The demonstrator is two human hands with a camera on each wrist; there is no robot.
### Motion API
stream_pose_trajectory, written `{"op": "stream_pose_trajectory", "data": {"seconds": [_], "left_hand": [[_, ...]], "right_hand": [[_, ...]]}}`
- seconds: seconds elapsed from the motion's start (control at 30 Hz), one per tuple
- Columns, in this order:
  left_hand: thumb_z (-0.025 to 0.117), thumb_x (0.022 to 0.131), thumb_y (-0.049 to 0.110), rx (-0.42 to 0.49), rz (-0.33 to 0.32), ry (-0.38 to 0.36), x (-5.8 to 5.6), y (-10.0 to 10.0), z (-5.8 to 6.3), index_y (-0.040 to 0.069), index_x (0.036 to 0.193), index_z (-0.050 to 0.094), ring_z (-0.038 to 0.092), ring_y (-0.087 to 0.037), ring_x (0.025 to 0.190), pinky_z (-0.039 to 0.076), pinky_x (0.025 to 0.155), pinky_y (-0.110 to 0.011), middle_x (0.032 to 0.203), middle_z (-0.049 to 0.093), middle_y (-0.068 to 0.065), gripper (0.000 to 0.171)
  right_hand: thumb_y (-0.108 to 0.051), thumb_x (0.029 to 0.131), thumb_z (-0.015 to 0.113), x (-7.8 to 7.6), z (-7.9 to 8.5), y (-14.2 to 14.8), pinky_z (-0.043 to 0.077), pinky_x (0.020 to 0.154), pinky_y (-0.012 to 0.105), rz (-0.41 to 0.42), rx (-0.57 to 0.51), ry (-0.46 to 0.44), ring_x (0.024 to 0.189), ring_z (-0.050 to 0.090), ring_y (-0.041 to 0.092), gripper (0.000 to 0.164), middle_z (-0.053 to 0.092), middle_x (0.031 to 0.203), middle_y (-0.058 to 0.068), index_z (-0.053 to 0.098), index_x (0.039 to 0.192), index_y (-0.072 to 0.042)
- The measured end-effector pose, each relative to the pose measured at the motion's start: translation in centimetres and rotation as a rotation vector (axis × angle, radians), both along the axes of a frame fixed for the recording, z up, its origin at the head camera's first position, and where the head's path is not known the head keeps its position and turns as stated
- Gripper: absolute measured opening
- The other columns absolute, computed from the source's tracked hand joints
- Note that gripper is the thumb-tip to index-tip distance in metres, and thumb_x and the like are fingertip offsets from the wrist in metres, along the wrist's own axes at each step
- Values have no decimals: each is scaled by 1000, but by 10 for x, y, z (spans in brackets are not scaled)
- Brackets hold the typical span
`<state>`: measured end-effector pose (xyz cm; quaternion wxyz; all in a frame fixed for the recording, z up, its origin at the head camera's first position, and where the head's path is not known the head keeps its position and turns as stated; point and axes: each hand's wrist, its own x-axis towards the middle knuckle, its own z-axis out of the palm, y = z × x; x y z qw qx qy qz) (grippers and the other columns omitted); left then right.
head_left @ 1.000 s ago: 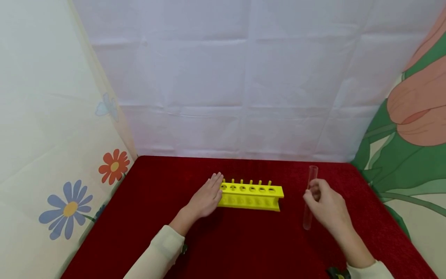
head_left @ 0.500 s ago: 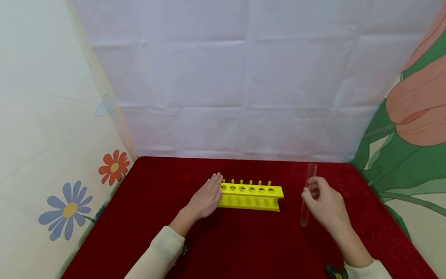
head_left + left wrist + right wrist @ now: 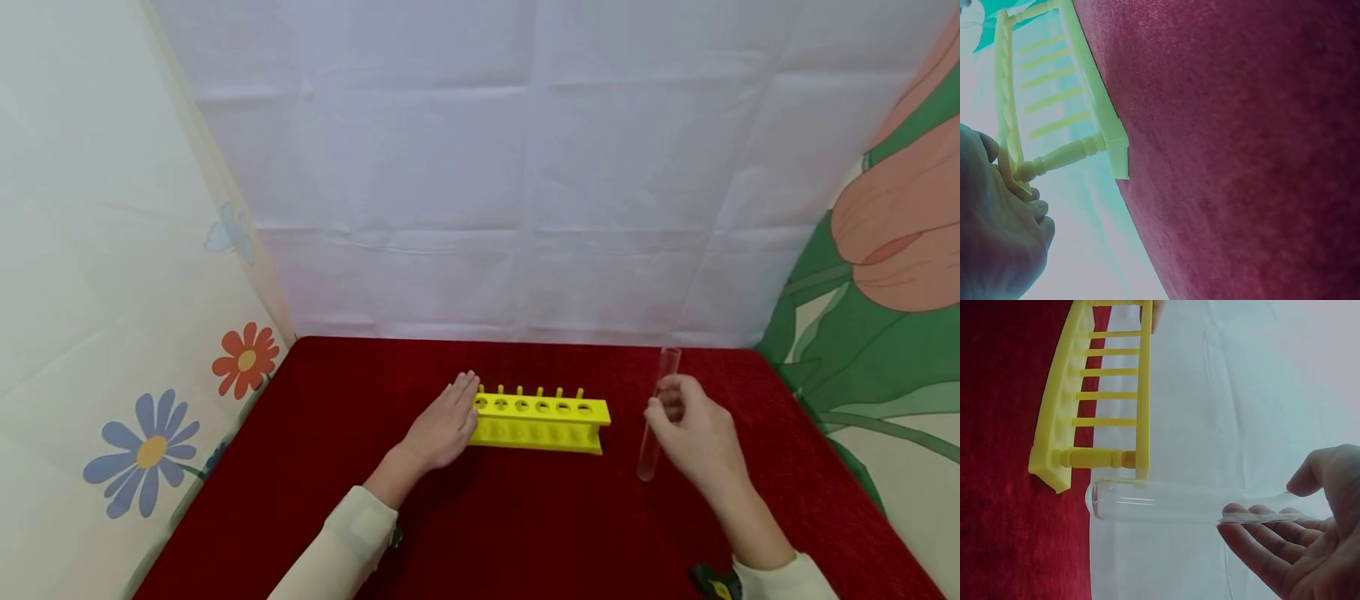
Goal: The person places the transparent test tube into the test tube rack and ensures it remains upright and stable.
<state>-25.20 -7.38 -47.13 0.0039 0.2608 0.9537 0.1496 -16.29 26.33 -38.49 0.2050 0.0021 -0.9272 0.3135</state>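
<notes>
A yellow test tube rack (image 3: 540, 425) with a row of holes and upright pegs stands on the red cloth. My left hand (image 3: 441, 423) rests on its left end; in the left wrist view the palm (image 3: 997, 225) lies against the rack's top bar, fingers mostly straight. To the right of the rack, my right hand (image 3: 697, 429) pinches a clear glass test tube (image 3: 648, 454) between thumb and fingers. The tube is nearly upright, slightly tilted, its rounded end down, apart from the rack. In the right wrist view the tube (image 3: 1160, 503) looks empty.
Red cloth (image 3: 525, 525) covers the table. A white sheet (image 3: 420, 167) hangs behind it, and flower-printed sheets (image 3: 67, 292) stand at both sides.
My right hand has moved a little left and up with the test tube, whose lower end has swung toward the rack. The left hand and the rack have stayed still.
</notes>
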Motion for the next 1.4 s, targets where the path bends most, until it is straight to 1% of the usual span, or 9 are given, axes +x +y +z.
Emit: {"op": "stream_pose_trajectory", "data": {"seconds": [0.07,0.33,0.57,0.7,0.93,1.23,1.4], "left_hand": [[27,111,30,7,-2,0,0,0,0,4,162,19,13,-21,156,17,127,-38,169,16,-10,58],[26,111,30,-1,-5,0,-1,0,0,4,162,18,12,-21,156,16,127,-38,169,17,-11,58],[28,111,28,25,-10,12,0,-1,1,3,161,21,14,-23,156,18,126,-39,169,18,-11,57],[28,111,29,24,-14,14,-1,-1,0,2,161,21,14,-23,156,17,126,-39,169,18,-11,57],[28,111,29,17,-17,20,0,-1,0,2,161,21,14,-23,156,17,126,-39,169,18,-11,57],[28,111,29,16,-17,18,0,-1,1,2,161,21,14,-23,156,17,126,-38,169,17,-10,57],[28,111,29,21,-20,16,0,-1,1,2,161,21,14,-23,156,17,126,-38,169,18,-11,57]], "right_hand": [[-18,96,61,0,0,-1,51,64,31,2,-9,-1,85,67,29,27,72,99,16,59,118,-1],[-17,96,62,-5,1,-4,50,63,25,-3,-32,22,85,69,30,27,72,98,16,59,118,-1],[-18,96,61,-8,2,-6,50,64,23,-4,-49,24,86,69,31,27,72,99,17,59,118,-2],[-18,96,62,-9,3,-8,50,64,21,0,-65,28,87,69,32,28,72,99,17,59,118,-1],[-16,94,63,-11,3,-11,48,64,18,9,-67,64,85,70,31,28,73,96,15,60,117,0],[-17,96,63,-14,5,-14,50,63,21,24,-67,57,86,69,32,29,72,98,16,60,119,0],[-18,97,64,-15,7,-17,50,64,20,31,-82,52,87,69,32,29,72,98,16,59,119,0]]}}
